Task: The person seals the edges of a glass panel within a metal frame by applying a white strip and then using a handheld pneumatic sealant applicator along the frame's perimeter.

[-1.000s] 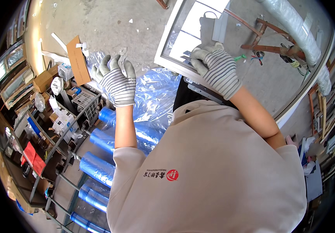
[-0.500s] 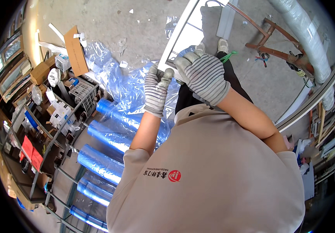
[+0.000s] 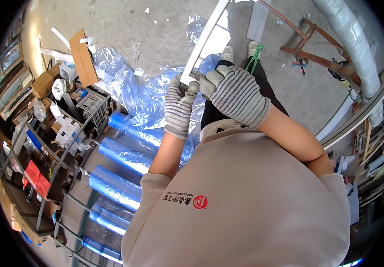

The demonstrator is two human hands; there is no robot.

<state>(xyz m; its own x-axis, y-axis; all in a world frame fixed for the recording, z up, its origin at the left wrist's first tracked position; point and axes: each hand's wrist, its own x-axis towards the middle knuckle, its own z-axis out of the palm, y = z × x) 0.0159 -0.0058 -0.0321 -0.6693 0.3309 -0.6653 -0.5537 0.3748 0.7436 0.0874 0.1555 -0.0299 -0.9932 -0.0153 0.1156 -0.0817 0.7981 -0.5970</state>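
Note:
A long white frame bar point(image 3: 205, 39) slants down from the top edge, and its near end lies between my hands. My left hand point(image 3: 178, 107), in a grey striped glove, is closed on that end with the thumb up. Close beside it, my right hand point(image 3: 240, 94) is curled in a matching glove, its thumb and fingers pinched next to the bar's end. A small dark bit shows above the right knuckles, but the glove hides what the fingers hold.
Blue plastic film point(image 3: 145, 95) lies crumpled on the floor, beside several film rolls point(image 3: 114, 187) on a rack. A cluttered shelf with a grey crate point(image 3: 95, 107) stands left. Right are a brown metal stand point(image 3: 310, 38) and a plastic-wrapped long bundle point(image 3: 350, 35).
My right hand has drawn slightly back from over the bar, rolling into a tighter curl beside its end. The left hand keeps its hold, and the bar's tip is more exposed.

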